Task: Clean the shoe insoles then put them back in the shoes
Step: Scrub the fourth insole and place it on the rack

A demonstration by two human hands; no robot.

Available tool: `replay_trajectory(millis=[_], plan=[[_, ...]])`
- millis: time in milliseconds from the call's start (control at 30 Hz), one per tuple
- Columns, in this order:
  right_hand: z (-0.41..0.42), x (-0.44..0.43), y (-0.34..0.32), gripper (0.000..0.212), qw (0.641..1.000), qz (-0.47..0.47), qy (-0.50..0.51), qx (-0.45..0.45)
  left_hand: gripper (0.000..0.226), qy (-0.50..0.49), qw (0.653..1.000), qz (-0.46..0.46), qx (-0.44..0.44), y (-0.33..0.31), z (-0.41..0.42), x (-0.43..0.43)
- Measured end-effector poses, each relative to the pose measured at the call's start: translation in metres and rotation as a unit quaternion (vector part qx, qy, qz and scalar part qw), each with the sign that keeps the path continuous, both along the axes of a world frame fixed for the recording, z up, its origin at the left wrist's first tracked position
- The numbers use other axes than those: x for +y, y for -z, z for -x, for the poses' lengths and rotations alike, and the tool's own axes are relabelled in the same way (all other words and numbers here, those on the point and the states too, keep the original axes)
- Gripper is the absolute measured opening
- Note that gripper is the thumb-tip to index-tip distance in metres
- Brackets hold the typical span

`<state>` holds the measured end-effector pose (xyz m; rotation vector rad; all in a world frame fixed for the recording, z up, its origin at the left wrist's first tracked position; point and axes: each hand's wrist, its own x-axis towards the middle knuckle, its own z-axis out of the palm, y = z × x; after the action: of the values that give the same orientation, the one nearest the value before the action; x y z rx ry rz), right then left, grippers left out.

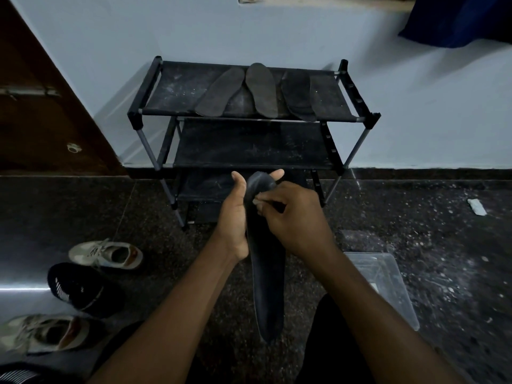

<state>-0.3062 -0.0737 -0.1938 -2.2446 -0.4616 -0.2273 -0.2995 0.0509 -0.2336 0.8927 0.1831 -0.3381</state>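
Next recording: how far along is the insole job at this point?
Done: several insoles lie out on the rack's top shelf; whether they are cleaned, I cannot tell. In hand: the left hand grips a dark insole and the right hand pinches its upper end. Left: refitting insoles into the shoes on the floor.

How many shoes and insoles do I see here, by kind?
Insoles on rack: 3
Insole in left hand and right hand: 1
Beige shoes: 2
Black shoes: 2, one cut off by the frame
Total: 8
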Motion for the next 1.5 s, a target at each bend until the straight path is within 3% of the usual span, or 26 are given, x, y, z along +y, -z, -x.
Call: replay_trajectory(millis=[233,433,700,833,1000,1167,1333,1500], plan=[[0.0042,0.0040,-0.0011,0.017,0.999,-0.020,-0.027,0.003,0.091,0.009,1.000,0.022,0.013,-0.0012,0.0000,0.0042],[0.0029,0.0037,-0.0034,0.017,0.995,-0.075,0.034,0.055,0.090,0.007,1.000,-0.006,-0.004,-0.0021,0.0002,-0.0009],[0.0040,0.0030,-0.0039,0.011,1.000,0.002,0.000,0.021,0.092,0.014,1.000,0.003,0.003,-0.0034,0.0014,0.0015],[-0.0009,0.0028,-0.0050,0.012,0.999,-0.022,0.035,-0.008,0.089,0.011,1.000,-0.024,0.008,-0.0015,0.0022,-0.0038],[0.0045,0.0013,-0.0067,0.012,0.999,0.005,-0.046,0.008,0.089,0.008,1.000,-0.027,0.005,-0.0017,0.0013,0.0023],[-0.0018,0.0021,-0.0032,0.011,0.999,0.011,0.022,-0.024,0.089,0.013,1.000,-0.022,0.000,-0.0020,0.0009,-0.0021],[0.0056,0.0029,-0.0087,0.009,0.998,0.013,-0.059,-0.005,0.089,0.018,1.000,-0.022,-0.003,-0.0039,0.0017,0.0052],[-0.0034,-0.0006,-0.0014,0.017,0.996,0.073,0.036,-0.026,0.084,0.027,0.999,-0.027,-0.012,-0.0063,0.0000,0.0001]])
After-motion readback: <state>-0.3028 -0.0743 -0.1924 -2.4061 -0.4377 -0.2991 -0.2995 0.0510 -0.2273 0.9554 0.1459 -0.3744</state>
